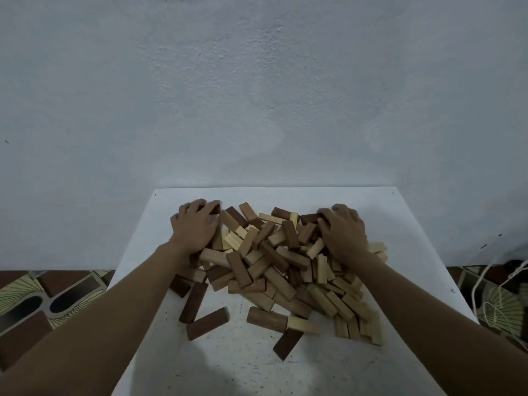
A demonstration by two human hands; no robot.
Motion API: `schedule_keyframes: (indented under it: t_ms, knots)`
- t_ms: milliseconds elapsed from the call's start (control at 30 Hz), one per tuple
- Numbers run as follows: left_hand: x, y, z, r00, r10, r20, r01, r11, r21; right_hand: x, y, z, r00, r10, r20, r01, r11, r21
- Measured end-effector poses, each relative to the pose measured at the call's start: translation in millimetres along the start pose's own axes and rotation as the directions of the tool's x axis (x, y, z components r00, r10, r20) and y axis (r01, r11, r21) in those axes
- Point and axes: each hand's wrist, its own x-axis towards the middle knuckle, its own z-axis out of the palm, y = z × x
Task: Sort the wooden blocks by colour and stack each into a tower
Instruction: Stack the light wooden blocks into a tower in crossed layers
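Fingers (200, 205) of my left hand (197, 227) curl round a dark block (216, 209) at the heap's far edge; my right hand (344, 235) grips another there. The wooden blocks (271, 261), pale, tan and dark brown, lie jumbled mid-desk (414, 252).

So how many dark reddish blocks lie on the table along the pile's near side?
4: one dark block at the pile's near-left edge, a second and third just nearer, a fourth front-centre. The mid-brown block isn't counted. The pile may hide more.
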Motion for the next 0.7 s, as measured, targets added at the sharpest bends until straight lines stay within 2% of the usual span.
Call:
schedule_keyframes:
  t_ms: [100,167,267,333,400,533,600,700]
  knots:
    - [-11.3,5.6,14.4,0.987,0.043,-0.153,-0.068,0.985,-0.160,0.2,-7.8,3.7,0.996,-0.047,-0.071,0.050,0.998,0.048]
    - [-13.4,5.3,19.7,0.977,0.079,-0.198,-0.128,0.961,-0.245,1.9,-9.7,3.4,0.995,-0.049,-0.085,0.058,0.992,0.114]
    - [-18.4,16.1,8.2,0.952,0.070,-0.297,-0.186,0.905,-0.383,-1.1,-19.8,-6.6,0.985,0.017,-0.172,0.040,0.944,0.327]
    - [-28.7,32.5,-4.8,0.930,0.077,-0.360,-0.242,0.864,-0.441,-10.2,-35.3,-17.7,0.975,-0.010,-0.222,0.118,0.870,0.479]
    - [-42.4,51.7,-14.8,0.925,0.173,-0.338,-0.326,0.819,-0.472,-25.1,-54.6,-26.3,0.968,-0.125,-0.218,0.225,0.819,0.527]
    - [-65.5,66.8,-6.5,0.908,0.362,-0.210,-0.417,0.826,-0.379,-48.1,-76.4,-14.8,0.903,-0.411,-0.127,0.430,0.869,0.245]
    - [-71.8,59.7,-2.8,0.921,0.362,-0.143,-0.389,0.844,-0.369,-54.5,-76.6,-11.3,0.904,-0.415,-0.099,0.426,0.867,0.258]
    - [-90.7,43.3,-10.3,0.945,0.314,-0.088,-0.322,0.854,-0.409,-72.2,-67.3,-18.5,0.929,-0.324,-0.180,0.370,0.846,0.385]
